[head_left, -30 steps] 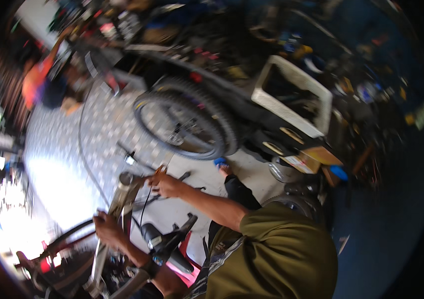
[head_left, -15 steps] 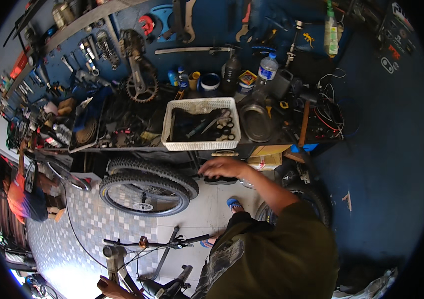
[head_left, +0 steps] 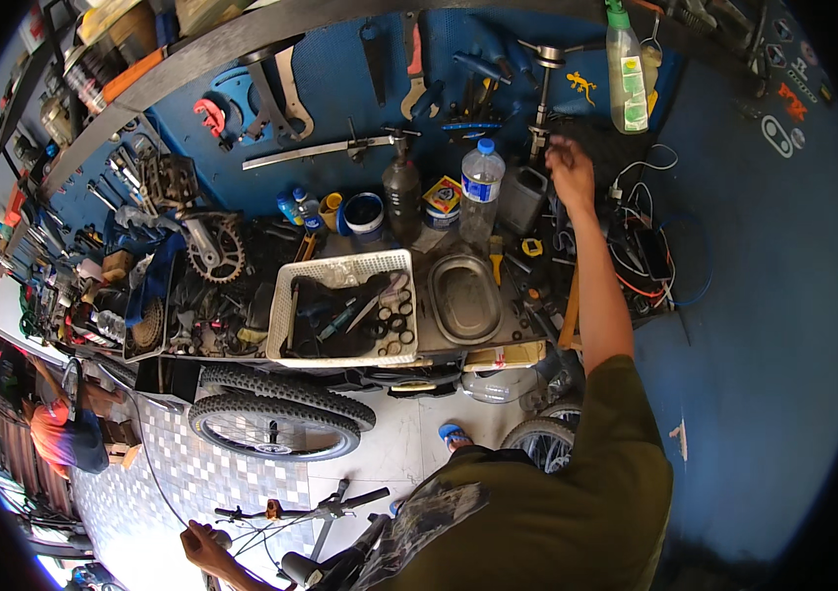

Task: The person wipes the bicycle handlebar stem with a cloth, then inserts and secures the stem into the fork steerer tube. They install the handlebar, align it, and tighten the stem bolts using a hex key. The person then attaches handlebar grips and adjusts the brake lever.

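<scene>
My right arm stretches over the workbench. My right hand [head_left: 571, 175] is raised near the wall, its slightly bent fingers apart and nothing seen in them. Just left of its fingertips hangs a long metal threaded press tool [head_left: 541, 103]; I cannot tell whether they touch it. Below the hand stands a dark plastic jug [head_left: 522, 200]. At the lower left, my left hand [head_left: 204, 548] is closed beside the front of a bicycle [head_left: 325, 509]. What it grips is hidden.
On the bench stand a white basket [head_left: 281, 313] of tools and rings, an oval metal tray [head_left: 465, 297] and a water bottle [head_left: 480, 192]. A spray bottle [head_left: 626, 79] hangs at upper right. Bicycle wheels [head_left: 276, 430] lie below. Another person [head_left: 64, 433] sits at far left.
My right hand has moved from in front of the bench, below the basket, up and right to the hanging tools. My view has shifted closer to the bench. My left hand stays by the bicycle.
</scene>
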